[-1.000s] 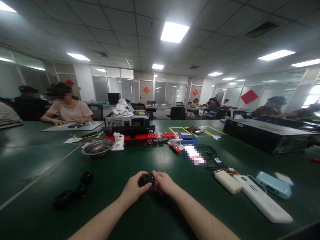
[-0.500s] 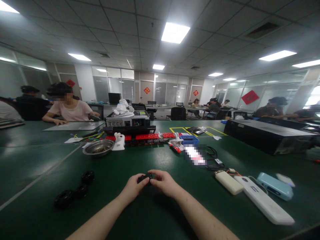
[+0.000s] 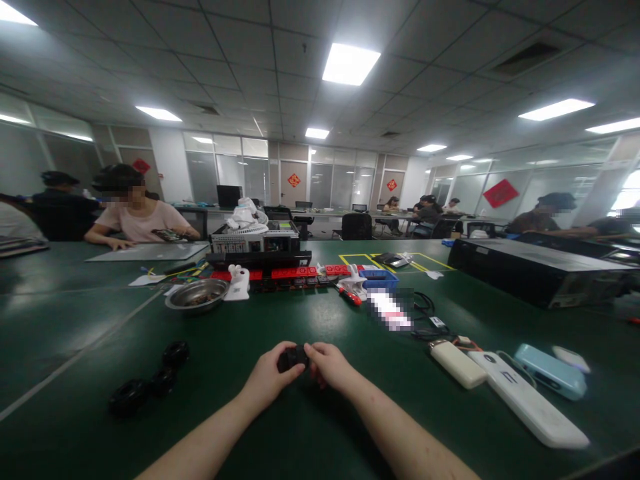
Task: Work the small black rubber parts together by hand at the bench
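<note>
Just above the table in front of me, my left hand (image 3: 274,370) is closed round a small black part (image 3: 294,359), thumb across its near side. Fingers hide much of the part, and its exact kind does not show. My right hand (image 3: 327,365) pinches at its right side, thumb and forefinger together, the other fingers curled beneath. To the left on the green table lie several shiny black wheel-like pieces (image 3: 129,398), close together.
Beyond my hands stand a metal bowl (image 3: 197,303) with small bits, a red strip of parts (image 3: 295,273), a red screwdriver (image 3: 350,297) and a blue bin (image 3: 380,279). White and blue power banks (image 3: 530,403) lie right, near a black case (image 3: 530,277). A co-worker (image 3: 143,217) sits across the table.
My right hand has gone from fingers extended over the black part to a pinch at its right side, fingers curled. More of the part shows now. The left hand keeps its hold.
</note>
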Demonstrator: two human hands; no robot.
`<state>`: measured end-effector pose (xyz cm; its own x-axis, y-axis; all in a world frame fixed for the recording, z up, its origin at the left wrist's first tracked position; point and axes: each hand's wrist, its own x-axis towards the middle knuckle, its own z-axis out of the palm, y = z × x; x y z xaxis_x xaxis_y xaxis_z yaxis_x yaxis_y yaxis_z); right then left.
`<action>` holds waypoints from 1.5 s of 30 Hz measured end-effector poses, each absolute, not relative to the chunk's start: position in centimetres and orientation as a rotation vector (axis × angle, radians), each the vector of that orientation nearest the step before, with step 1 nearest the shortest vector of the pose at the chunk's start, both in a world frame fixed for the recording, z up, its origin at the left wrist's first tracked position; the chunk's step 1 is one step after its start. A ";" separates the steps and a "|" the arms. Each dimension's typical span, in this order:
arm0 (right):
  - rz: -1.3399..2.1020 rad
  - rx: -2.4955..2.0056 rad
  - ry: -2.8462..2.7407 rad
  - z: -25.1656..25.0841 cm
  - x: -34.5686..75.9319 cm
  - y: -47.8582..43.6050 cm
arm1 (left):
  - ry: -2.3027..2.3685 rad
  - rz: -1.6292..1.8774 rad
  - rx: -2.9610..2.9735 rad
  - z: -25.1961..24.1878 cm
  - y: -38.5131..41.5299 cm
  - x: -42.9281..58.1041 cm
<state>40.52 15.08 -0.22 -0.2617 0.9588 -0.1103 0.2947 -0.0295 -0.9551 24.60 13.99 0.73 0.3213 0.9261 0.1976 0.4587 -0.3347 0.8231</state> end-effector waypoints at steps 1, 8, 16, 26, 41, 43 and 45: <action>1.319 -1.329 -1.605 -0.2 40.5 15.0 | 1.206 0.895 1.927 0.6 14.1 24.6; 1.290 -1.159 -1.681 0.6 40.7 14.4 | 1.123 0.876 1.710 -0.8 14.9 24.3; 1.225 -1.095 -1.734 1.0 40.6 14.0 | 1.121 0.896 1.481 -1.0 15.7 24.4; 1.424 -1.334 -1.581 -0.6 40.2 15.1 | 1.067 0.959 1.683 -0.5 15.0 24.3; 1.010 -1.092 -1.928 1.4 40.7 13.5 | 1.142 0.880 1.539 -0.5 15.4 24.3; 1.086 -1.138 -1.863 1.1 40.6 13.7 | 1.138 0.927 1.554 -0.6 15.3 24.3; 1.205 -1.194 -1.775 0.7 40.4 13.9 | 1.122 0.977 1.585 -0.6 15.3 24.4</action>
